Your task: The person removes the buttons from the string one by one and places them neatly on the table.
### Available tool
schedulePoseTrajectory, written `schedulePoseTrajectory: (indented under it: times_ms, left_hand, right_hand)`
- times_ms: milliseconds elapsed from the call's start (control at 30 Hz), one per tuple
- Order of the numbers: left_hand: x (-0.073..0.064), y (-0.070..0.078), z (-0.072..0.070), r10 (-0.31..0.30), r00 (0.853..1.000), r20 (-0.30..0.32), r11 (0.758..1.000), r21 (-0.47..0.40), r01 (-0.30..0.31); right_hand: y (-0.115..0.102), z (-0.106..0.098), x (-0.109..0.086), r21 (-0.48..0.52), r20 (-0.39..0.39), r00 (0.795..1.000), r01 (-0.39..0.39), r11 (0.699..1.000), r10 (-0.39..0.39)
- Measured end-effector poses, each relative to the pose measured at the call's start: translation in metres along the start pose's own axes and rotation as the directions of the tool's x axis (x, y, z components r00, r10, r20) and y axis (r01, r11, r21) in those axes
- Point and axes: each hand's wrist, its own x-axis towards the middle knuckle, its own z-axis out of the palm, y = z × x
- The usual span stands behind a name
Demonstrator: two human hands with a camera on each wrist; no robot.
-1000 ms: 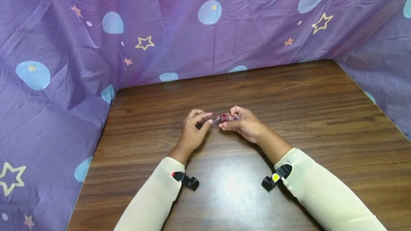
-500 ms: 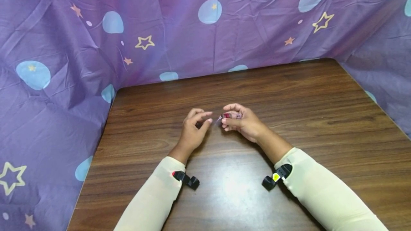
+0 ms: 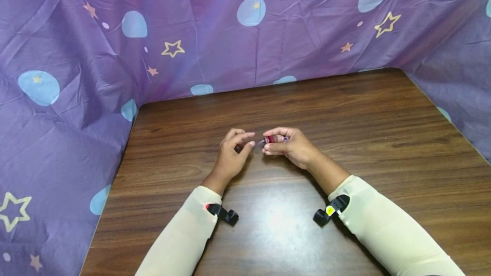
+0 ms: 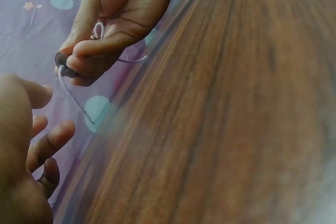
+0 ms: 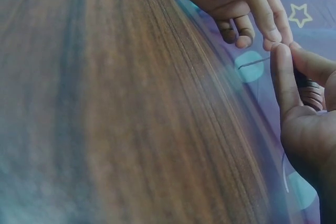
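Note:
My right hand [image 3: 293, 148] pinches a short roll of red, brown and pinkish rings, which look like stacked discs [image 3: 273, 139], between thumb and fingers above the table. A thin lavender cord [image 4: 73, 95] comes out of the dark end disc [image 4: 61, 58] and hangs toward the left hand. At the other end the cord forms a small loop [image 4: 98, 28], and a loose tail [image 4: 134, 60] shows below the right hand. To the left, my left hand [image 3: 232, 152] has its thumb and forefinger apart and holds nothing; its fingertips are near the cord's free end.
The brown wood-grain table [image 3: 345, 114] lies under both hands. A purple curtain [image 3: 215, 24] with stars and blue ovals surrounds its back and sides. Each wrist bears a black camera strap [image 3: 222, 213] over a pale sleeve.
The right fingers lifted and shifted on the disc stack, and the forefinger now lies along its top. The left hand has barely moved.

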Motion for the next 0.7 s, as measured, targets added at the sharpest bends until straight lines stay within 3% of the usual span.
schedulePoseTrajectory:
  times_ms: [700]
  left_hand:
    - [-0.002, 0.0008, 0.0012, 0.051, 0.997, 0.056, 0.995, -0.089, -0.046]
  right_hand:
    - [0.0023, 0.0013, 0.0003, -0.157, -0.029, 0.999, 0.024, 0.987, -0.029]
